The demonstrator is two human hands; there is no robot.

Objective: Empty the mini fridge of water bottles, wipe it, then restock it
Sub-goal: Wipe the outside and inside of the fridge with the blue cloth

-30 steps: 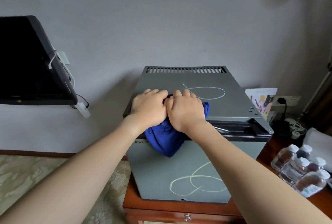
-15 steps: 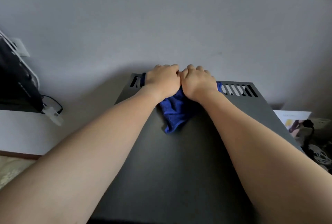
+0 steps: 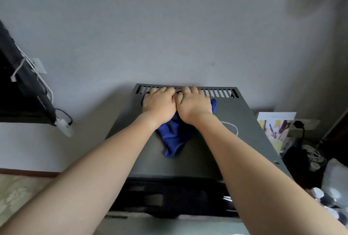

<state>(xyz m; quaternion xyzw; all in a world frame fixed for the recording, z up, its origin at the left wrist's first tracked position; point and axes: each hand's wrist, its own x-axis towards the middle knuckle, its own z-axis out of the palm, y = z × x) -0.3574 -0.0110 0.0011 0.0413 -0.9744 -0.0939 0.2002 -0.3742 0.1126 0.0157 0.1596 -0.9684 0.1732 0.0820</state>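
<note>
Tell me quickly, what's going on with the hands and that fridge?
Left hand and right hand side by side, pressing blue cloth on fridge top, near back vents. Water bottles out, at right. Nothing blocking.

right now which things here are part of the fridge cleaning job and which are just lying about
Part of the job: dark grey metal mini fridge, blue cloth, left hand, right hand, clear plastic water bottles.

Lying about: black monitor, printed card, white coiled cable.

Fridge top (image 3: 216, 151): matt grey metal, smooth. Cloth (image 3: 174, 136): blue, soft nap. Bottles (image 3: 327, 202): clear plastic.
</note>
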